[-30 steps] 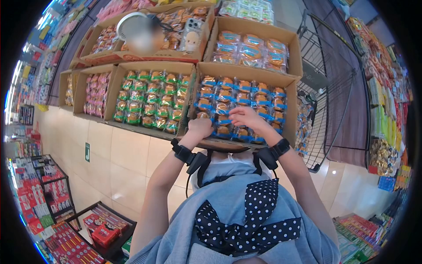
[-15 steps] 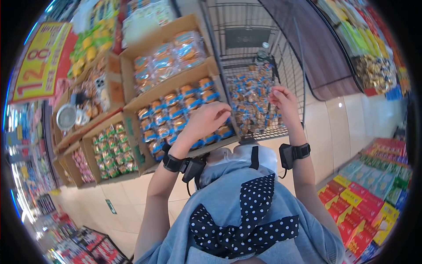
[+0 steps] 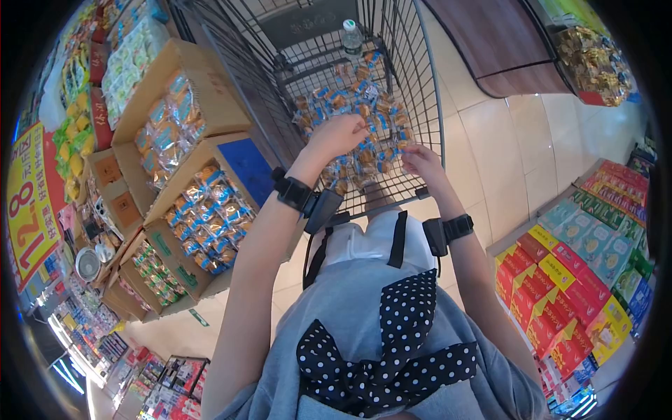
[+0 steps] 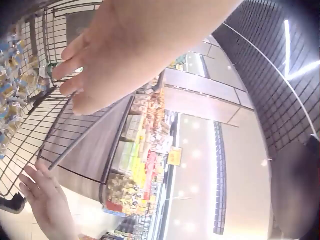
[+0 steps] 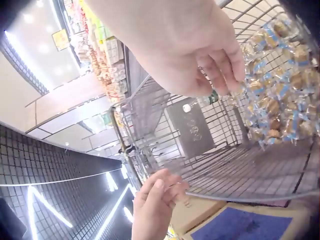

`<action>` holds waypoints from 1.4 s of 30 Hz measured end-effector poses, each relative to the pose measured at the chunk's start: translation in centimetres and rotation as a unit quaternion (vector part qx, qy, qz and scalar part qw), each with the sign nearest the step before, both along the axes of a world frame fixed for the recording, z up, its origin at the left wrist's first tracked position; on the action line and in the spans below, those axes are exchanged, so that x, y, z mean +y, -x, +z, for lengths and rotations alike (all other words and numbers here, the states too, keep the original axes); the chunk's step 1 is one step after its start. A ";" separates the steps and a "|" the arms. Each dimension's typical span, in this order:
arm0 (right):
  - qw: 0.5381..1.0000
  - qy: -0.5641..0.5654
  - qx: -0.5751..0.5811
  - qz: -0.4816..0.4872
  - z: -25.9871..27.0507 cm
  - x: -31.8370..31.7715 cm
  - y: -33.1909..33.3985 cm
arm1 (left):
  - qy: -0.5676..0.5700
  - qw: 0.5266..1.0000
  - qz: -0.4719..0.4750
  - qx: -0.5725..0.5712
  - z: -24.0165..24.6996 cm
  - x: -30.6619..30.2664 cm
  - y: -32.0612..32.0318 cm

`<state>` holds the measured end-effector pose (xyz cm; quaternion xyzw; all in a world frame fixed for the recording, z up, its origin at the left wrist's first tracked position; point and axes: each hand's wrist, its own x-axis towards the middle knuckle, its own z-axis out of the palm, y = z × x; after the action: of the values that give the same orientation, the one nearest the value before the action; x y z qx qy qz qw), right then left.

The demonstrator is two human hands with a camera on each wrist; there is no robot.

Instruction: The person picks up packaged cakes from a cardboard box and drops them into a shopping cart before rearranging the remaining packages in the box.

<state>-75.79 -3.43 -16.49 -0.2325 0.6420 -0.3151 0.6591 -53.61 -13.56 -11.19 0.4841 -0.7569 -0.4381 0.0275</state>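
My left hand (image 3: 337,136) is over the shopping cart (image 3: 439,91), fingers loosely bent above a heap of small buns (image 3: 383,112) in clear wrappers with blue bands. To its right, my right hand (image 3: 425,165) reaches across the cart's near rim with slightly bent fingers. Nothing shows between the fingers of the right hand (image 4: 46,202) in the left wrist view. Seen from the right wrist, the left hand (image 5: 154,205) has its thumb close to bent fingers, and no bun shows there. A bottle (image 3: 352,40) with a pale cap stands farther back in the cart.
Left of the cart, a cardboard box (image 3: 222,150) holds more blue-banded buns (image 3: 210,217). Beside it are green-wrapped packs (image 3: 157,271) in another compartment. Stacked red and yellow boxes (image 3: 553,308) stand on the right. A dark wood-look display base (image 3: 504,49) lies beyond the cart.
The view has turned right, from the boxes to the cart. My left hand has left the blue-banded buns in the box and come over the cart. My right hand stays at the cart's right side since half a second ago.
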 end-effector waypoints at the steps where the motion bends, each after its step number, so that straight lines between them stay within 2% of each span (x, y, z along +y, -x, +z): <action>1: 1.000 -0.009 0.004 0.007 -0.8 -0.1 0.1 | -0.012 1.000 0.017 0.008 -2.0 0.5 0.2; 3: 0.999 -0.025 0.010 0.023 -2.6 -0.3 0.2 | -0.094 0.995 0.028 -0.018 -5.9 1.8 -0.3; 7: 0.995 -0.074 -0.059 0.041 -5.3 0.0 -1.4 | -0.237 0.965 0.048 -0.101 -12.1 5.1 -2.2; 10: 0.981 -0.124 -0.120 0.091 -8.5 0.9 -3.7 | -0.165 0.975 0.098 -0.115 -14.1 8.6 -2.9; 12: 0.974 -0.094 -0.076 0.193 -12.6 2.8 -5.1 | -0.136 0.974 0.128 -0.125 -15.3 11.0 -3.3; 13: 0.965 -0.076 -0.053 0.244 -12.8 2.7 -5.8 | -0.121 0.974 0.143 -0.128 -16.8 11.9 -3.5; 14: 0.962 -0.136 -0.072 0.226 -12.9 3.2 -6.1 | -0.190 0.953 0.153 -0.178 -18.5 12.5 -3.8; 17: 0.962 -0.124 -0.083 0.229 -14.2 4.3 -6.0 | -0.123 0.968 0.190 -0.109 -18.9 13.5 -3.5; 18: 0.955 -0.116 -0.080 0.261 -15.1 4.6 -5.9 | -0.144 0.966 0.167 -0.134 -19.9 13.3 -3.5; 21: 0.949 -0.161 -0.105 0.248 -16.8 5.8 -5.4 | -0.215 0.951 0.143 -0.170 -21.3 13.9 -3.3; 22: 0.955 -0.174 -0.084 0.223 -15.6 5.3 -5.4 | -0.236 0.941 0.121 -0.210 -22.5 14.4 -3.6; 23: 0.956 -0.183 -0.093 0.211 -15.2 5.1 -5.2 | -0.261 0.937 0.149 -0.177 -23.4 15.3 -3.8; 25: 0.957 -0.195 -0.112 0.185 -15.0 4.7 -4.8 | -0.309 0.922 0.122 -0.199 -24.2 15.4 -3.8; 28: 0.953 -0.211 -0.121 0.178 -14.9 4.6 -4.3 | -0.303 0.925 0.081 -0.215 -25.3 16.6 -4.1; 29: 0.951 -0.218 -0.123 0.181 -15.0 4.4 -4.2 | -0.302 0.921 0.103 -0.221 -25.7 17.1 -4.1; 31: 0.952 -0.210 -0.121 0.188 -15.7 4.8 -4.2 | -0.298 0.914 0.148 -0.234 -25.7 17.7 -3.8; 35: 0.946 -0.216 -0.132 0.201 -16.0 5.1 -4.6 | -0.275 0.921 0.166 -0.221 -23.6 16.9 -2.9; 37: 0.948 -0.220 -0.139 0.184 -15.9 5.2 -4.8 | -0.289 0.911 0.162 -0.245 -20.5 14.9 -1.4; 38: 0.949 -0.221 -0.142 0.176 -15.7 5.2 -4.9 | -0.245 0.929 0.155 -0.229 -19.8 14.7 -1.0; 41: 0.934 -0.282 -0.201 0.091 -13.0 3.6 -5.0 | -0.222 0.937 0.152 -0.221 -17.3 12.8 0.8; 42: 0.928 -0.319 -0.174 0.078 -12.6 3.1 -5.5 | -0.211 0.947 0.140 -0.197 -16.2 12.1 1.5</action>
<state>-70.32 -0.37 -29.04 -0.0002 0.5638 -0.0767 0.8223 -55.10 -1.48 -27.43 0.6568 -0.5617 -0.4756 -0.1639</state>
